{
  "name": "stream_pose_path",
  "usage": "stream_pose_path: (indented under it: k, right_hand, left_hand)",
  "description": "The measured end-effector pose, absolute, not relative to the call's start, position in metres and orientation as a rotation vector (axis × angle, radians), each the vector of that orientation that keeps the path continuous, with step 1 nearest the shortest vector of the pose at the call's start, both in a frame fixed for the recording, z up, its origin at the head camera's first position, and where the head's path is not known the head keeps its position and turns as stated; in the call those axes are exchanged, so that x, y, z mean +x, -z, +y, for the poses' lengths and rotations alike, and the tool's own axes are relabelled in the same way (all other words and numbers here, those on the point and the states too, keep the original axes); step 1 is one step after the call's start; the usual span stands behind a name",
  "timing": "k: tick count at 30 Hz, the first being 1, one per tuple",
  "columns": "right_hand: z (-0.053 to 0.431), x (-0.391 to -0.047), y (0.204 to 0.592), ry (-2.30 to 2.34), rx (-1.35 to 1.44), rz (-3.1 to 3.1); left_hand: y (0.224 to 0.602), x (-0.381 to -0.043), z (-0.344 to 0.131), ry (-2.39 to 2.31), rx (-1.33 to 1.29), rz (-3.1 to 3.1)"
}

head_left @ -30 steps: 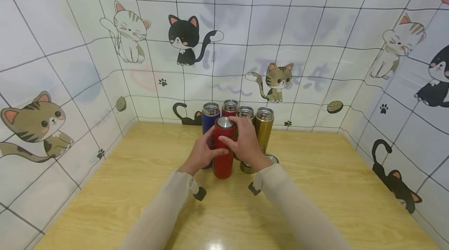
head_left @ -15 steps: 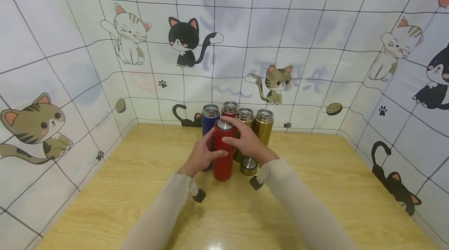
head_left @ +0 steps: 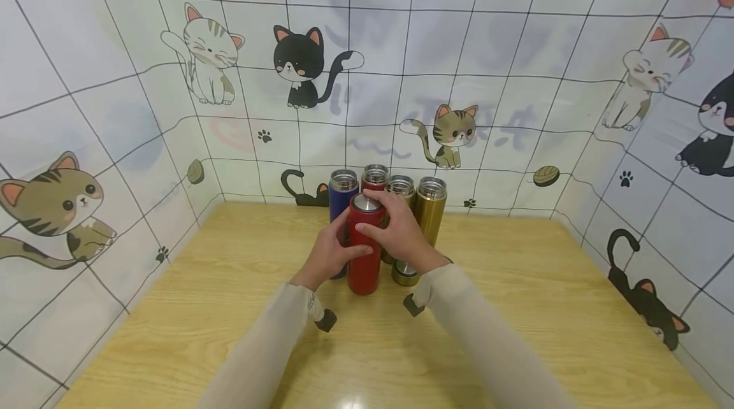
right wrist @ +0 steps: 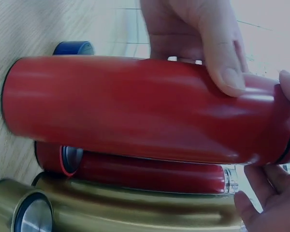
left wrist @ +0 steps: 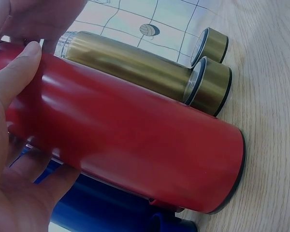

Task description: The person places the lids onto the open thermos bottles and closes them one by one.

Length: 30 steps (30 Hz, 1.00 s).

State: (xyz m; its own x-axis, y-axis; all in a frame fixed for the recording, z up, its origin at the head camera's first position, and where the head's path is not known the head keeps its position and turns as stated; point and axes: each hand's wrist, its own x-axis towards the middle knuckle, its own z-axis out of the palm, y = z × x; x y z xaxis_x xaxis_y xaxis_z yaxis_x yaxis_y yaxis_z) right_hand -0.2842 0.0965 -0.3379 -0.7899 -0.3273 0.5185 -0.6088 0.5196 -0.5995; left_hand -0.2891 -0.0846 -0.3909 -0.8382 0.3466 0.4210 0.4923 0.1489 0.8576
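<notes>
A red thermos flask (head_left: 364, 272) stands upright on the table with its steel-topped lid (head_left: 367, 204) on. My left hand (head_left: 327, 253) grips its upper body, thumb (left wrist: 20, 72) across the near side and fingers behind. With thumb and fingers, my right hand (head_left: 404, 234) holds the lid at the top. Behind stand a blue flask (head_left: 343, 202), a darker red flask (head_left: 375, 178) and two gold flasks (head_left: 432, 205), all with bare steel necks. Two gold lids (left wrist: 210, 89) sit on the table in the left wrist view, close to the gold flasks.
In the right wrist view, a red lid (right wrist: 49, 157) and a blue lid (right wrist: 73, 47) lie low by the flasks. The wood-patterned table (head_left: 189, 320) meets a cat-print wall covering (head_left: 367, 97) at the back and both sides.
Around the lid, my right hand has turned one way, wrist swinging outward to bare a gold lid, then turned back. My left hand keeps its hold on the red thermos flask.
</notes>
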Motion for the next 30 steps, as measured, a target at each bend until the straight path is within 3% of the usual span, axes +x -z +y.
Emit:
stream_pose_path:
  k: [6, 18, 23, 30]
  right_hand:
    - [0.094, -0.284, 0.339, -0.923, 0.741, -2.371]
    - [0.091, -0.284, 0.343, -0.683, 0.748, -2.191]
    - [0.095, -0.285, 0.344, -0.878, 0.77, -2.269]
    - [0.106, -0.291, 0.343, -1.533, 0.959, -2.369]
  left_hand:
    - [0.369, -0.272, -0.085, 1.773, -0.856, -2.296]
    - [0.398, -0.297, -0.086, 1.779, -0.84, -2.245]
    - [0.399, -0.297, -0.085, 1.777, -0.858, -2.247]
    - [0.399, -0.297, -0.085, 1.728, -0.834, -2.276]
